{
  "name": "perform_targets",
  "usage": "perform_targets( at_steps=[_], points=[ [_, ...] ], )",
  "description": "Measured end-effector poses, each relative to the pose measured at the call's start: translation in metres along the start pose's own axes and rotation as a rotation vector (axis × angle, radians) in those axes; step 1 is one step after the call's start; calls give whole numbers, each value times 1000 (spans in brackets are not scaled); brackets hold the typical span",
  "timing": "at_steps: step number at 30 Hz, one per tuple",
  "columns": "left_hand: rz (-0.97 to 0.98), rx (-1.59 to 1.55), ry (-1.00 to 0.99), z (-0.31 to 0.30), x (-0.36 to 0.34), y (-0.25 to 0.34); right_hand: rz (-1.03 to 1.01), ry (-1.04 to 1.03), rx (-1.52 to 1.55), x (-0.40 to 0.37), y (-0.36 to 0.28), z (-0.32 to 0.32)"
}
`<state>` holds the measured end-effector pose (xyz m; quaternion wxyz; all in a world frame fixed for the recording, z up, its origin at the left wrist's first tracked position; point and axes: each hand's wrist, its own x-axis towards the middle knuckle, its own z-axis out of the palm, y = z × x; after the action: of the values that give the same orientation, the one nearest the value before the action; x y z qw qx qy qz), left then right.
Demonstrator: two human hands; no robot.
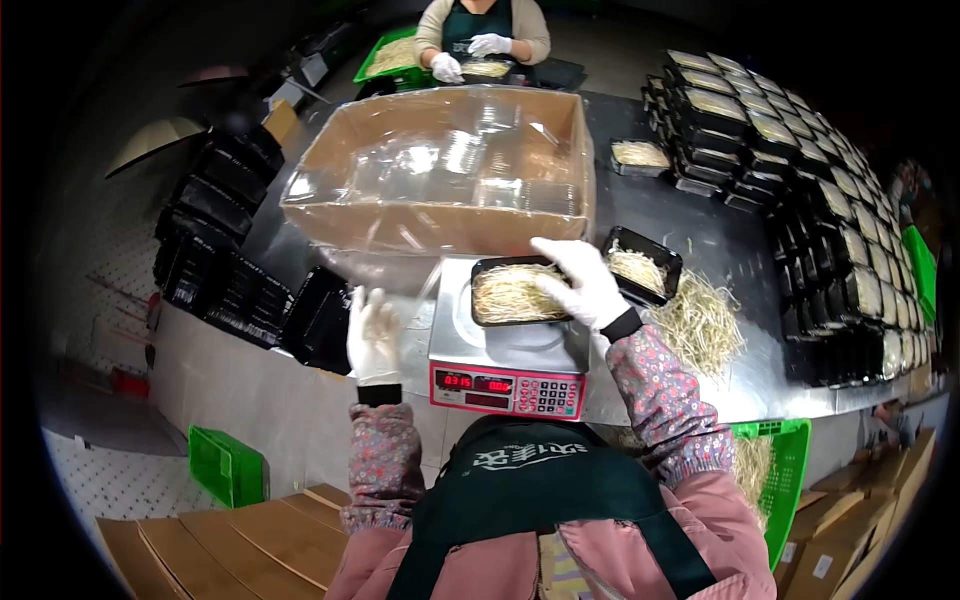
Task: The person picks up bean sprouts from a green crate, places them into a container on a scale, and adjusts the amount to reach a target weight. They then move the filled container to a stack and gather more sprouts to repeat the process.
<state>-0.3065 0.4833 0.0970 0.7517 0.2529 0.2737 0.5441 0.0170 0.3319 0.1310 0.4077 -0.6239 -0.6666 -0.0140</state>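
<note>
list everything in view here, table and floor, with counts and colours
scale: one, silver, red front panel, table centre
tray on scale: one, black, full of pale sprouts
second tray: one, black, with sprouts, right of the scale
loose sprouts: one pile, pale, on the table at right
cardboard box: one, brown, clear plastic inside, behind the scale
filled trays: many, black, stacked far right
empty trays: many, black, stacked left
green crates: three, floor left, under table right, far end
co-worker: one, white gloves, far end
left hand: white glove, open, raised left of the scale
right hand: white glove, on the weighed tray's right end
</note>
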Motion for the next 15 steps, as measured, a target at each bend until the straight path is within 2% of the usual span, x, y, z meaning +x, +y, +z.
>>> perform_targets(
  at_steps=[2, 4, 5, 6, 8, 10, 14, 15],
  points=[
    [14, -38, -59, -10, -5, 8, 254, 244, 109, -20, 7, -17],
    [21, -72, 50, -13, -6, 11, 413, 343, 91, -53, 28, -27],
    [8, -94, 53, -19, -6, 11, 436, 310, 38, -74, 41, -22],
    [0, -97, 33, -23, -4, 9, 589, 122, 25, -87, 34, -21],
    [-34, -65, 15, -16, -3, 2, 429, 30, -194, -116, 28, 11],
    [-56, -2, 37, 5, -6, -3, 414, -86, -245, -123, 23, 33],
    [-60, 81, 11, 27, -11, -6, 395, 102, -213, -140, 62, 41],
    [-60, 82, 13, 26, -11, -4, 369, 227, -156, -137, 72, 27]
  ],
)
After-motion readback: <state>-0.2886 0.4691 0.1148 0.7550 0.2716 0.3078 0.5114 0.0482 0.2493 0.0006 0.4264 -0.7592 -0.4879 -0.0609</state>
